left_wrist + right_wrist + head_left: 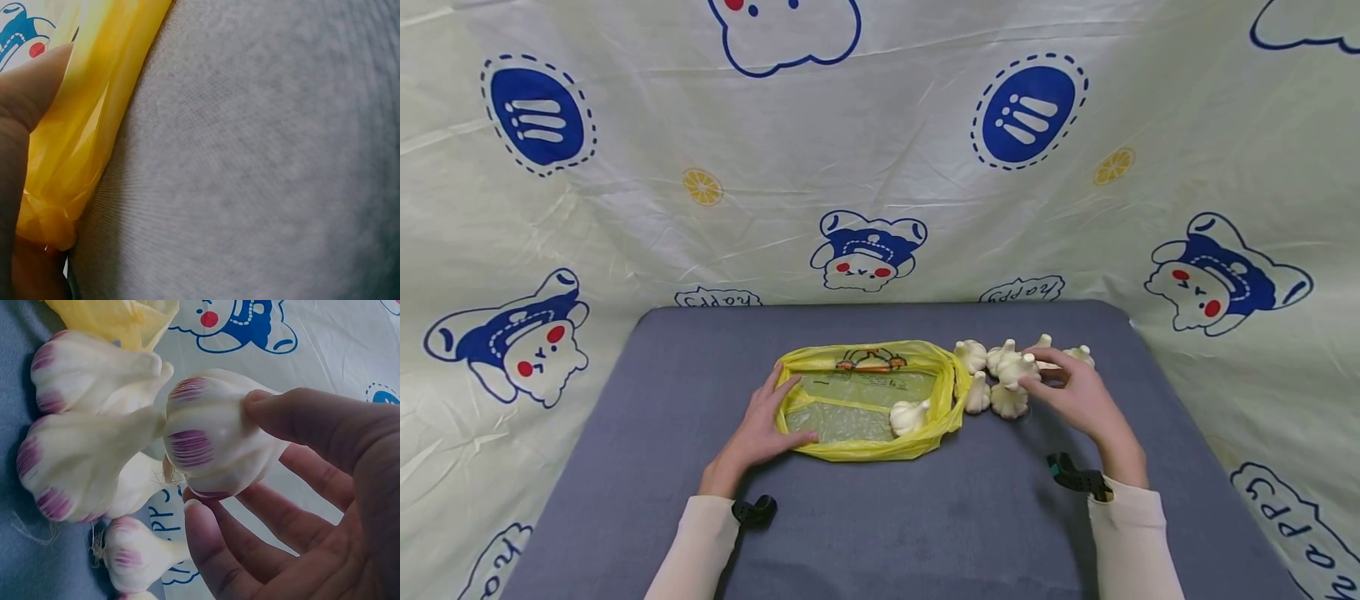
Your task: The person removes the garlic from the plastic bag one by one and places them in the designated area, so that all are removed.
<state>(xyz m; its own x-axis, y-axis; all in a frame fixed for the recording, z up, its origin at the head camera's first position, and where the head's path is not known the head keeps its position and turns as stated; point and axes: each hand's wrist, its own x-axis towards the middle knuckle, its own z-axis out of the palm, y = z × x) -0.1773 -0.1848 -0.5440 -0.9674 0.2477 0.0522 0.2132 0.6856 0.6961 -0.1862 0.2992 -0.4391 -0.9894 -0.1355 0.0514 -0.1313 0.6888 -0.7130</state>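
A yellow plastic bag lies spread with its mouth upward, and one garlic bulb sits inside at its right end. My left hand holds the bag's left rim, the thumb over the plastic. To the right of the bag, my right hand pinches a white garlic bulb between thumb and fingers. That bulb has purple streaks and is held over the other bulbs. Several more garlic bulbs are grouped beside the bag, some partly hidden by the right hand.
All of this is on a grey-blue cloth-covered table. A pale printed curtain hangs behind and at both sides. Black wrist mounts sit on both forearms.
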